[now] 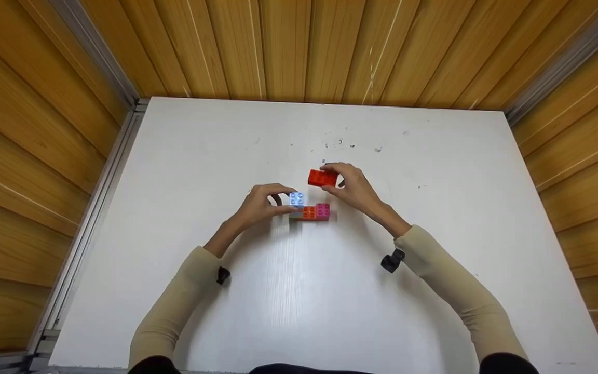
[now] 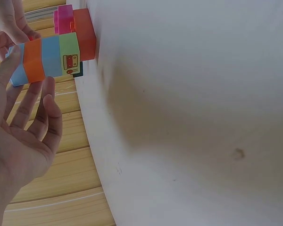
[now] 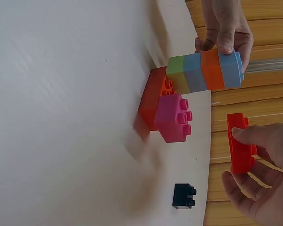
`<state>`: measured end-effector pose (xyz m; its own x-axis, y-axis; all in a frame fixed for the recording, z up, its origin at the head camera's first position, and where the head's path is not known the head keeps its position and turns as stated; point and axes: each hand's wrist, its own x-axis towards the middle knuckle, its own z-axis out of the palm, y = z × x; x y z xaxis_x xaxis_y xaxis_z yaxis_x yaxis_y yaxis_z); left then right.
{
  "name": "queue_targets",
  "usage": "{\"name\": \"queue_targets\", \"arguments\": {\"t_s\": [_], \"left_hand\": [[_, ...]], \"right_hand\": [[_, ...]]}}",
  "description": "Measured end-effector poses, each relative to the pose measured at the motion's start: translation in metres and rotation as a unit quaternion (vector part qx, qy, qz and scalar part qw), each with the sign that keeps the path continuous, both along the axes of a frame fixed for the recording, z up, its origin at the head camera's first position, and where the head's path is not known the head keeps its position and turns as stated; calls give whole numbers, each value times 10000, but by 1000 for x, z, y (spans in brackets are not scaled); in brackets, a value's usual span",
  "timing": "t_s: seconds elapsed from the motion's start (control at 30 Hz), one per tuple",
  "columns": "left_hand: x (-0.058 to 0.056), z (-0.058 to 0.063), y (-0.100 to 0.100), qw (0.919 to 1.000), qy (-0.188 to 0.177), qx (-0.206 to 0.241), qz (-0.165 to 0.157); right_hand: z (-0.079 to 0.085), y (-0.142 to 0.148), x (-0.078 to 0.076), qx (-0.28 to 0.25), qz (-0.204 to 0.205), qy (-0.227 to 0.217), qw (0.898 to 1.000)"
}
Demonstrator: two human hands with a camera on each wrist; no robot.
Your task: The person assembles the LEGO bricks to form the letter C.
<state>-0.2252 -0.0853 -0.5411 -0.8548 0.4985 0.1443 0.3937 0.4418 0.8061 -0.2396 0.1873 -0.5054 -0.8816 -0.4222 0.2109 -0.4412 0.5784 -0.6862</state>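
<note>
A tall stack rises from one end of a long orange-red brick (image 3: 151, 99) on the table. From the bottom up it has a green brick (image 2: 69, 54), a blue one, an orange one (image 3: 211, 69) and a light blue top brick (image 1: 296, 199). My left hand (image 1: 265, 202) pinches the stack near its top between thumb and fingers. At the base's other end sits a pink brick (image 3: 172, 118), studs up. Higher up and to the right, my right hand (image 1: 352, 186) holds a red brick (image 3: 239, 143) by its ends, studs up, apart from the stack.
A small dark brick (image 3: 182, 196) stands on the white table (image 1: 299, 291), apart from the build. Wood-patterned walls (image 1: 288, 52) rise behind the table and at both sides. A metal rail (image 1: 91, 218) runs along the left edge. Dark specks mark the tabletop's far part.
</note>
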Motion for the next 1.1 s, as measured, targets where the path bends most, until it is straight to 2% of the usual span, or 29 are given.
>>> {"name": "queue_targets", "arguments": {"t_s": [0.2, 0.47, 0.73, 1.1], "left_hand": [[-1, 0, 1, 10000, -36, -5, 19], [0, 0, 2, 9999, -62, -82, 50], [2, -1, -3, 10000, -40, 2, 46], [0, 0, 0, 9999, -94, 53, -23]], "right_hand": [[7, 10, 5, 105, -18, 174, 9998], [15, 16, 16, 65, -1, 38, 10000], [22, 10, 25, 104, 256, 212, 9994], [23, -1, 34, -10, 599, 67, 9982]]}}
